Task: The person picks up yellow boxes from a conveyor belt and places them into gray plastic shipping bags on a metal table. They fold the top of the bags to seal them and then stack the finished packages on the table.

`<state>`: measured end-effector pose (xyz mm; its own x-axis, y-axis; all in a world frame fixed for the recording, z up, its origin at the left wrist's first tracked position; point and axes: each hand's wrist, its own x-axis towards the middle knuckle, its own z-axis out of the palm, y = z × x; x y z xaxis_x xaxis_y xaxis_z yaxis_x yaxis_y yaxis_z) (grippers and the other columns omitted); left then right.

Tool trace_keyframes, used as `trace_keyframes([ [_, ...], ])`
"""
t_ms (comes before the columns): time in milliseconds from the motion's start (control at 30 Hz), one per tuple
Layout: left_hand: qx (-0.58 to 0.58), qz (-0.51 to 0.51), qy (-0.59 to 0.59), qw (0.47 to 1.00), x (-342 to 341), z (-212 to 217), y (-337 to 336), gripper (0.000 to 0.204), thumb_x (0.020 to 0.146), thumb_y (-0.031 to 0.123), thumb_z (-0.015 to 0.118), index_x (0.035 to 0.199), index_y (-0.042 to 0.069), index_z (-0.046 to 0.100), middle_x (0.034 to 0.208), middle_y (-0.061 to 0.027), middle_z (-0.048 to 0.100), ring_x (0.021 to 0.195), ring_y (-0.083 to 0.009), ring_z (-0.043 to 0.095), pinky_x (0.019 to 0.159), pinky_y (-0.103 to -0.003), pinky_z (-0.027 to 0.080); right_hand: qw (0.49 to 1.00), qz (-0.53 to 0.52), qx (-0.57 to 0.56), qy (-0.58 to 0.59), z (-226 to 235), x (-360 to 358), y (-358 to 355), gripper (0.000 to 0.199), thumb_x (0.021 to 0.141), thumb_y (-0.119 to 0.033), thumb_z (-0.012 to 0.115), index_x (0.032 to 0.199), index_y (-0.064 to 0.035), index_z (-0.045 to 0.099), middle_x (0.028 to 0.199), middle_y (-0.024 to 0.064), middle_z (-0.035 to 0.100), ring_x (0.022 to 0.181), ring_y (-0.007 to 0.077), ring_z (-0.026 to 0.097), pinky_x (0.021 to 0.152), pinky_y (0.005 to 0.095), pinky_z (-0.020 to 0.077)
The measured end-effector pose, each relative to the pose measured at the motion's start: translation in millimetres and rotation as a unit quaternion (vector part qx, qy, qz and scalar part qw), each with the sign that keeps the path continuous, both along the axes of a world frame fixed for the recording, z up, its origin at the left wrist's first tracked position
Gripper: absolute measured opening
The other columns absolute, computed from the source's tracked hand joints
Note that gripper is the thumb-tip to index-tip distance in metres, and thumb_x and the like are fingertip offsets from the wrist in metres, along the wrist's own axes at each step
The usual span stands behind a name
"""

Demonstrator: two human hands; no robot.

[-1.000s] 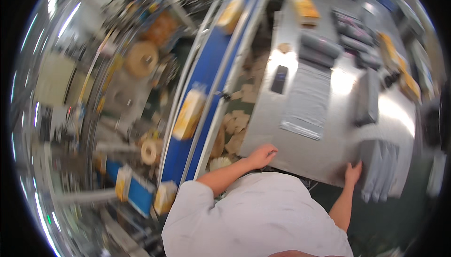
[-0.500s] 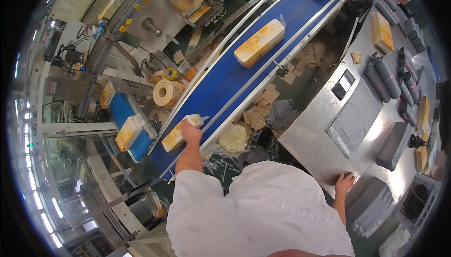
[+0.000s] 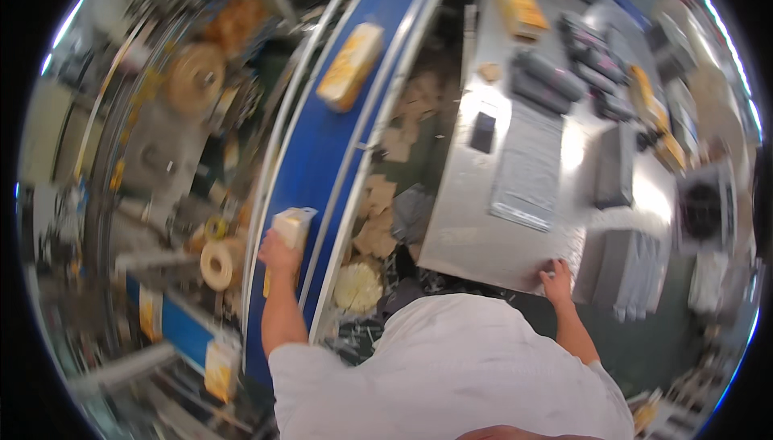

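Observation:
On the blue conveyor belt [image 3: 294, 168], my left hand [image 3: 278, 253] grips a white-and-yellow wrapped rectangular pack [image 3: 295, 224] from its left side. Its lower part is partly behind my hand and forearm. Farther up the same belt lies another yellow-and-white pack [image 3: 352, 67]. My right hand [image 3: 555, 282] rests at the near edge of the metal table [image 3: 463, 251], fingers slightly bent and apart, with nothing visible in it. Flat grey plastic bags [image 3: 527, 168] lie on the table beyond that hand, and a stack of grey bags [image 3: 626, 271] stands to its right.
A dark phone [image 3: 483, 132], grey rolled bundles [image 3: 547, 82] and a yellow pack [image 3: 522, 10] lie on the table. At left, a lower blue belt [image 3: 183, 334] carries packs beside machinery with a paper roll [image 3: 221, 264]. Cardboard pieces [image 3: 375, 214] litter the floor between belt and table.
The view has swung right, shifting the scene leftward and turning it. My left hand stays on the pack, and my right hand remains at the table edge with its fingers more bent.

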<state>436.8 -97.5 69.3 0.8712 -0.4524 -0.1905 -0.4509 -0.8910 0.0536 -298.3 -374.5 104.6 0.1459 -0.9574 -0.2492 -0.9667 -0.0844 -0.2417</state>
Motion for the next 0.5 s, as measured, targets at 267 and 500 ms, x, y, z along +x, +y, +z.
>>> trace_keyframes([
  [267,-0.372,-0.200,-0.053,0.905,-72,193,-216,0.084,0.071,0.022,0.085,0.142,0.009,0.043,0.127,-0.0203,0.065,0.121,-0.0409,0.064,0.104,-0.057,0.044,0.972,0.017,-0.063,-0.225,16,47,-7,0.048,0.090,-0.020,0.078,0.132,-0.0019,0.064,0.134,0.0200,0.065,0.122,0.0390,0.063,0.102,0.0452,0.0530],
  [500,-0.354,-0.216,0.533,0.737,-335,114,-331,0.083,0.083,0.010,0.085,0.148,0.002,0.035,0.125,-0.0212,0.065,0.112,-0.0299,0.068,0.096,-0.044,0.057,0.842,-0.047,0.039,-0.536,57,101,-23,0.076,0.091,-0.023,0.080,0.155,-0.0037,0.044,0.137,0.0177,0.064,0.127,0.0346,0.062,0.109,0.0415,0.0492],
])
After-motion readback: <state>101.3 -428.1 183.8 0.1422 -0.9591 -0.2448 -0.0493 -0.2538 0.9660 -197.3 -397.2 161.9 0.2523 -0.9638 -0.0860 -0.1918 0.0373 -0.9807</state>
